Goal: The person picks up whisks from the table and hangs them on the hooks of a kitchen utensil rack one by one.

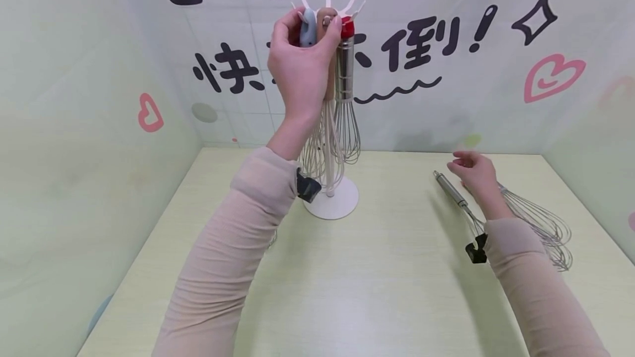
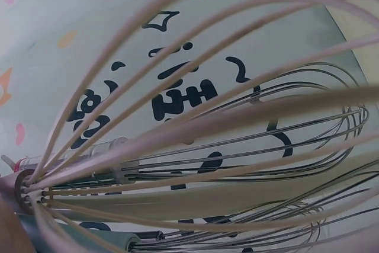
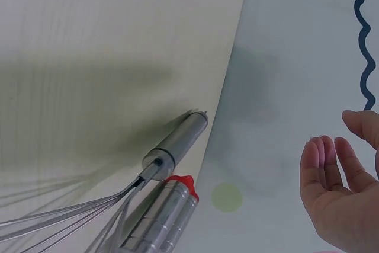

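Brown-handled whisk, pale wires: upright at top of white stand, by its hooks; can't tell if hung. L hand: thumb & fingers gripping its handle. Blue-handled whisk: just to L of same, w/ L hand partly round it. Red-capped steel whisk: hanging, R side of stand. R hand: fingers loosely bent, nothing held, above tbl. Steel-handled whisk: lying on tbl nr R hand. Beside it: red-tipped steel handles. Bkgd: printed backdrop, blk lettering, pink hearts.
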A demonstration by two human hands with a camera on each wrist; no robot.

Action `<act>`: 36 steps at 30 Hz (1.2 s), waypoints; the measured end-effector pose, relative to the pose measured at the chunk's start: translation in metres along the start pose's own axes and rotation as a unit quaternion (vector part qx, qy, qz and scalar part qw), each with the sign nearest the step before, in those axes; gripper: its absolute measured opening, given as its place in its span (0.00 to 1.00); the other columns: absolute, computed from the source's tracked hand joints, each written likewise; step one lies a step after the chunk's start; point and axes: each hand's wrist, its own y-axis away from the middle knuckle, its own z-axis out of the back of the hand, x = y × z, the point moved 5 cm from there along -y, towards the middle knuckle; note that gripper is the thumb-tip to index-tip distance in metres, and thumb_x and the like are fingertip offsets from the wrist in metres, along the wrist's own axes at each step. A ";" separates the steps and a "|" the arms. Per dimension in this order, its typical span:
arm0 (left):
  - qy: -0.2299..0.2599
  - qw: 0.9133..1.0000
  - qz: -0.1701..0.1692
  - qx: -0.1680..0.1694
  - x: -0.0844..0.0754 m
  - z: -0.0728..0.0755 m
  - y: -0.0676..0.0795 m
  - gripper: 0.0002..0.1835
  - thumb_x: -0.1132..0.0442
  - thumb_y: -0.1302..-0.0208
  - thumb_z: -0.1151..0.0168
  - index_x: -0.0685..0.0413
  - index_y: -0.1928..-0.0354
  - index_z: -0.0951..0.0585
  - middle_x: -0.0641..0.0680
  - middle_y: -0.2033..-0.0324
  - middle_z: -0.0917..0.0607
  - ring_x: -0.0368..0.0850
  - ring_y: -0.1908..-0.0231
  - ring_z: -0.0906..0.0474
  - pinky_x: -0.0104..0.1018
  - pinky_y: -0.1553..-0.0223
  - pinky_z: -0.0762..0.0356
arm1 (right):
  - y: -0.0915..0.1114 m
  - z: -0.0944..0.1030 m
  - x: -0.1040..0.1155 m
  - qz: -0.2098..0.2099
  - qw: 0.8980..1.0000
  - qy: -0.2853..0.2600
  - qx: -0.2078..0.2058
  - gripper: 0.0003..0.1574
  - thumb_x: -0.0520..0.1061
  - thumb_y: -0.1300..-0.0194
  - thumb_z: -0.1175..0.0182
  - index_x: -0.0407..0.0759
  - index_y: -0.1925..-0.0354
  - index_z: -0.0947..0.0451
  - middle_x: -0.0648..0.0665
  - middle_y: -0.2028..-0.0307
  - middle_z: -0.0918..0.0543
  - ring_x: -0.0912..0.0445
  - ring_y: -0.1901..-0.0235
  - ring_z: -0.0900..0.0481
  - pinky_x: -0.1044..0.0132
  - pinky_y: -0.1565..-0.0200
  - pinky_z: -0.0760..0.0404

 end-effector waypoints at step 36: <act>0.027 0.999 0.002 0.043 0.003 0.012 -0.012 0.27 0.62 0.49 0.27 0.61 0.47 0.23 0.54 0.55 0.18 0.39 0.58 0.23 0.24 0.52 0.21 | 0.005 -0.015 -0.080 -0.020 0.990 0.130 0.041 0.26 0.39 0.36 0.44 0.19 0.46 0.31 0.21 0.53 0.24 0.48 0.65 0.22 0.74 0.72 0.27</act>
